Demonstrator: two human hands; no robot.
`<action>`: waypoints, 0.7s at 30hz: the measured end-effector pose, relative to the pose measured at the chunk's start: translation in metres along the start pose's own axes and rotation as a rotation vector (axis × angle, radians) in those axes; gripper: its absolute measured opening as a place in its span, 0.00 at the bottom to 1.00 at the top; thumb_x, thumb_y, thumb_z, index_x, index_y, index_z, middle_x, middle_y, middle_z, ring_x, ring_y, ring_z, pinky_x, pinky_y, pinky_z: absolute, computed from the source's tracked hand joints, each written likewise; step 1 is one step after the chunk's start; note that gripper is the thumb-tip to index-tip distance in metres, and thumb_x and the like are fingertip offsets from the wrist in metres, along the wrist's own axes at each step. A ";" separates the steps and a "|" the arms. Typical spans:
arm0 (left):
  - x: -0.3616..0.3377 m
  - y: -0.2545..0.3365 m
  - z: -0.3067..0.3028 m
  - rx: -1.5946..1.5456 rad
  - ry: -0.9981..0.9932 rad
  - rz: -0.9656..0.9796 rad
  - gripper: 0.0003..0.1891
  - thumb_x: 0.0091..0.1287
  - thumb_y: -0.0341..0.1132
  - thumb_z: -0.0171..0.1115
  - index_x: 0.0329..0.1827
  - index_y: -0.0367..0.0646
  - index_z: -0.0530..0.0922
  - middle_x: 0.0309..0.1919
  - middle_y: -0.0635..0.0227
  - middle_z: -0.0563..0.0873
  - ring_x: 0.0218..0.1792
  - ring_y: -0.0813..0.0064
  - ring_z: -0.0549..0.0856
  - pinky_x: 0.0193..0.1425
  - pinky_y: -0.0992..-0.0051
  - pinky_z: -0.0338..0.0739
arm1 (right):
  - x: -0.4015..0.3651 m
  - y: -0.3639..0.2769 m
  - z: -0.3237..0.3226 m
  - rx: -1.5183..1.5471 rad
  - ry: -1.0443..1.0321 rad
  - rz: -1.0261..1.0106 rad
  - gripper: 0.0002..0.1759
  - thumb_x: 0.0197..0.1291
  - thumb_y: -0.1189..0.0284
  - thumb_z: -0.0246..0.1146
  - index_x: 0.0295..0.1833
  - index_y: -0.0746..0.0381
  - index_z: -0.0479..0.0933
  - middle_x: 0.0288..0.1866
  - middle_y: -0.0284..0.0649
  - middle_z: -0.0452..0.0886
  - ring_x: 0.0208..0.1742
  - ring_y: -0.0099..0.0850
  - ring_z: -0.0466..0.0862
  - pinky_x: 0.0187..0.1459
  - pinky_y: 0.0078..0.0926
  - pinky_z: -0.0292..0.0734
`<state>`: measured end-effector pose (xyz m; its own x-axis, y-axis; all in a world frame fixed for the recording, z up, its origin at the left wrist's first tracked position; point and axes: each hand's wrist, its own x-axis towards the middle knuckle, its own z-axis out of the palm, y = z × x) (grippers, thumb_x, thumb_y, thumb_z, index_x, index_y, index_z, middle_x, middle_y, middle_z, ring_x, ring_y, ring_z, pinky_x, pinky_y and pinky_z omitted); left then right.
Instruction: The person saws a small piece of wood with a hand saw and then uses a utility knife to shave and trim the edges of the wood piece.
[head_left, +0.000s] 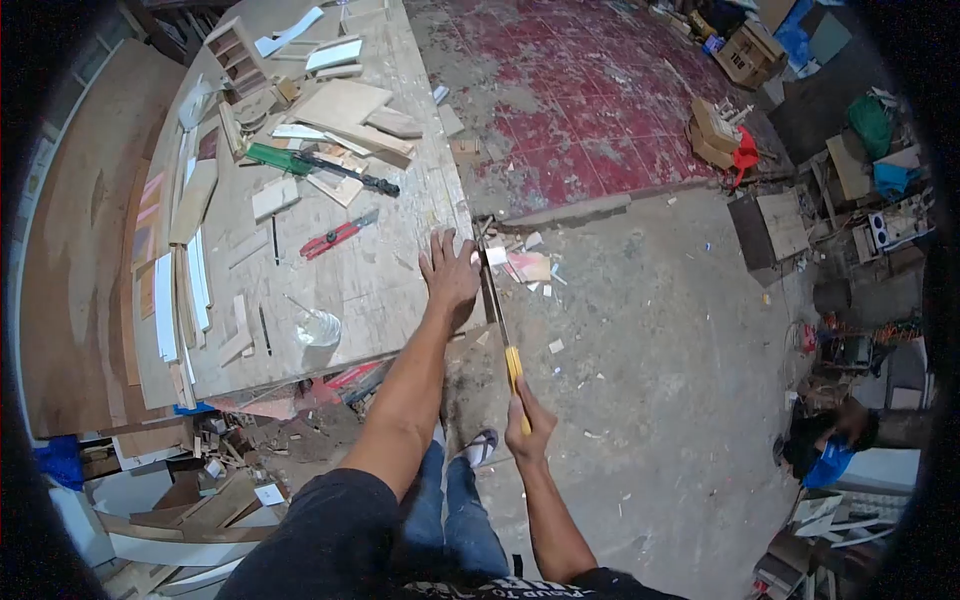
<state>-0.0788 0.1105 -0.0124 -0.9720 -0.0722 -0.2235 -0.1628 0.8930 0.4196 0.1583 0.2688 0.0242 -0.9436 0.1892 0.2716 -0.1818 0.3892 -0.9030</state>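
Note:
My right hand (530, 425) is closed round the yellow handle of a handsaw (497, 305). The saw's narrow blade points away from me along the right edge of the wooden workbench (380, 290). Beside the blade, my left hand (455, 275) presses on the bench edge with its fingers spread. A small white bit shows by its fingertips; whether a workpiece lies under the palm is hidden. Left of that hand lie a red utility knife (338, 236) and a green tool with a black end (280, 158). A clear cup (318, 330) stands near the bench's front edge.
Wood offcuts (345, 105) are heaped on the far part of the bench. Scraps (530, 265) litter the concrete floor right of the blade. More wood pieces (190, 500) are piled at lower left. Another person (830, 440) is at the far right, near boxes and clutter.

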 end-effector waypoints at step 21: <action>0.004 -0.023 0.007 -0.135 -0.002 0.044 0.20 0.69 0.45 0.59 0.61 0.51 0.74 0.79 0.60 0.54 0.81 0.50 0.41 0.77 0.35 0.37 | -0.106 -0.091 -0.142 -0.303 0.008 0.231 0.25 0.65 0.71 0.61 0.65 0.73 0.73 0.47 0.56 0.86 0.36 0.37 0.88 0.38 0.28 0.80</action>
<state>-0.0779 0.0926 -0.0293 -0.9784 -0.0336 -0.2040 -0.1418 0.8275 0.5433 0.3143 0.3415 0.1247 -0.9477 0.3101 0.0757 0.1270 0.5838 -0.8019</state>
